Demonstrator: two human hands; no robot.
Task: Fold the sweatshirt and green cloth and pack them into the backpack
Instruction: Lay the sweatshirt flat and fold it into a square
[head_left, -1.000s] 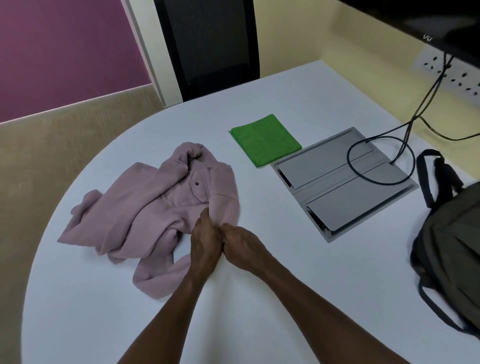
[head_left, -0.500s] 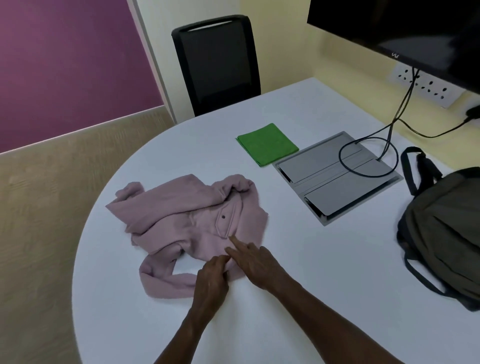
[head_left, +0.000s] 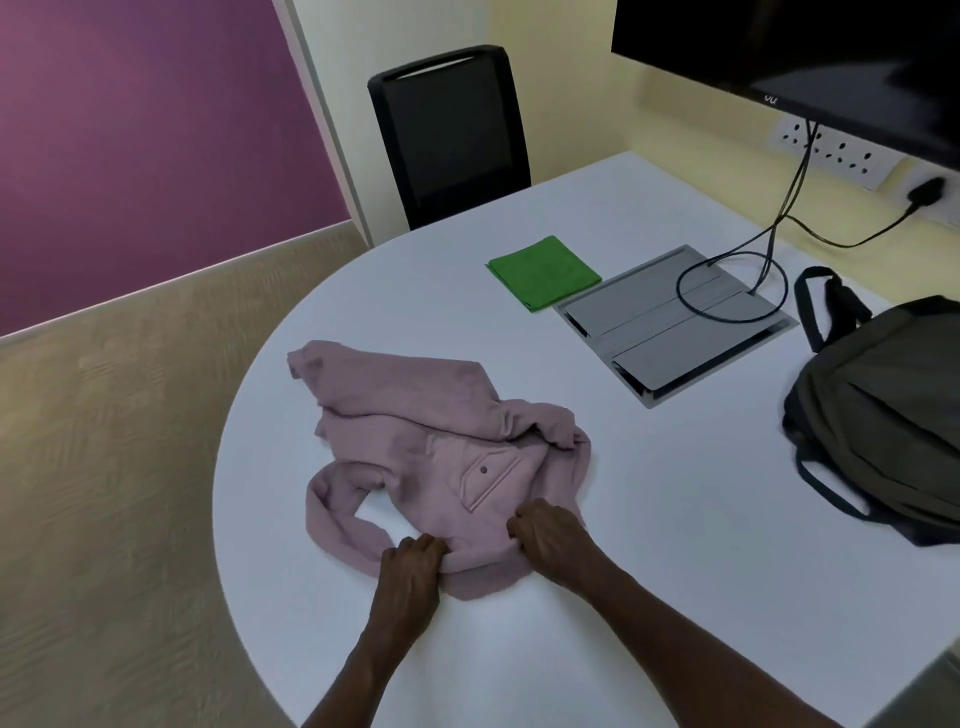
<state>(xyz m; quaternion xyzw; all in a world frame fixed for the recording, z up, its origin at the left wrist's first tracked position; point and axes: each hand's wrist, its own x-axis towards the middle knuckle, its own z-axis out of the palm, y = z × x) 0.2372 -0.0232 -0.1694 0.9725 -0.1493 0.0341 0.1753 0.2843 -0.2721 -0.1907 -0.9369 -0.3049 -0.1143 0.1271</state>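
A crumpled pink sweatshirt lies on the white table, chest pocket facing up. My left hand grips its near hem with curled fingers. A little to the right, my right hand also holds the hem, fingers curled into the fabric. A green cloth, folded into a square, lies flat farther back. The dark olive backpack rests on its side at the table's right edge; whether it is open cannot be told.
A grey cable hatch is set into the table between the cloth and the backpack, with black cables looping over it up to a monitor. A black chair stands behind the table. The rounded table edge is close on the left.
My hands, together at the hem a second ago, have moved apart along it and both now grip the fabric. The sweatshirt has shifted and lies more spread out. The camera tilted up.
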